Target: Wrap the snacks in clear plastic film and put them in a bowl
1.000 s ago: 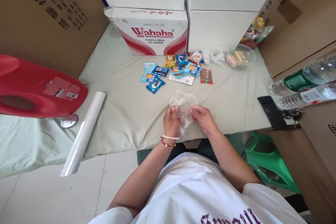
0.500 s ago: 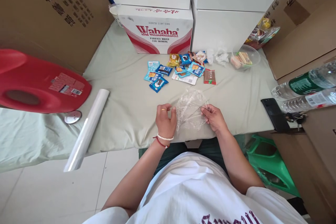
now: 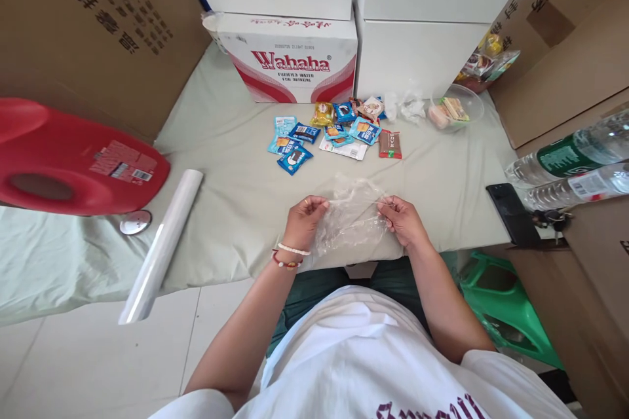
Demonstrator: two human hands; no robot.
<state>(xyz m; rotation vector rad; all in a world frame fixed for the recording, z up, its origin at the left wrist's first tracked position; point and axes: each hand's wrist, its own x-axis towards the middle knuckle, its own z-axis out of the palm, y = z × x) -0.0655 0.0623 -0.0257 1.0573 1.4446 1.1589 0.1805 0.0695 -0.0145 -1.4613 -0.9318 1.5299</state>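
Note:
A crumpled sheet of clear plastic film point(image 3: 351, 219) is stretched between my two hands just above the near edge of the cloth-covered table point(image 3: 236, 190). My left hand point(image 3: 303, 219) pinches its left edge, fingers curled. My right hand point(image 3: 401, 219) pinches the right edge. A roll of clear film point(image 3: 160, 245) lies to the left, its near end hanging over the table edge.
Several small snack packets point(image 3: 334, 134) lie scattered behind the film, before a Wahaha box point(image 3: 289, 62). A clear bowl point(image 3: 455, 108) with food sits back right. A red jug point(image 3: 69, 160) lies left; a phone point(image 3: 511, 213) and water bottles point(image 3: 570, 167) lie right.
The film was bunched between my close-set hands; my hands have moved apart and pulled it out flatter and wider.

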